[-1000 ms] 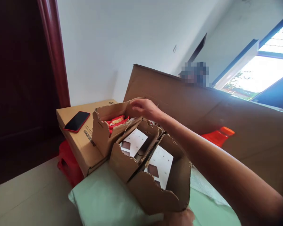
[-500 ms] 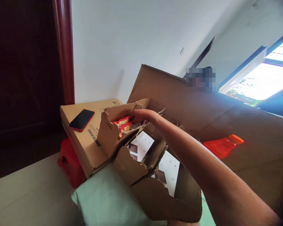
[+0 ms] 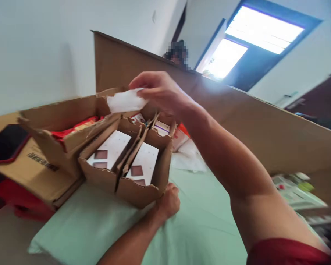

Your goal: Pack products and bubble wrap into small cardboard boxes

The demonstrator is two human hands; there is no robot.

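My right hand (image 3: 160, 90) is raised above the torn cardboard boxes and pinches a small white packet (image 3: 125, 101). My left hand (image 3: 168, 200) is closed on the near bottom corner of the nearest torn box (image 3: 138, 189). That box and the one beside it (image 3: 99, 173) each hold a white card with brown squares. A third torn box (image 3: 60, 125) at the left holds red snack packets (image 3: 71, 129).
A large upright cardboard sheet (image 3: 237, 121) stands behind the boxes. A phone in a red case (image 3: 5, 143) lies on a closed carton (image 3: 35, 169) atop a red stool (image 3: 19, 202). Green cloth (image 3: 198, 221) covers the surface. A person is behind the sheet.
My right hand came up out of the far box with a white packet pinched in it. The view swung right and down, and my left hand now shows at the box's corner.
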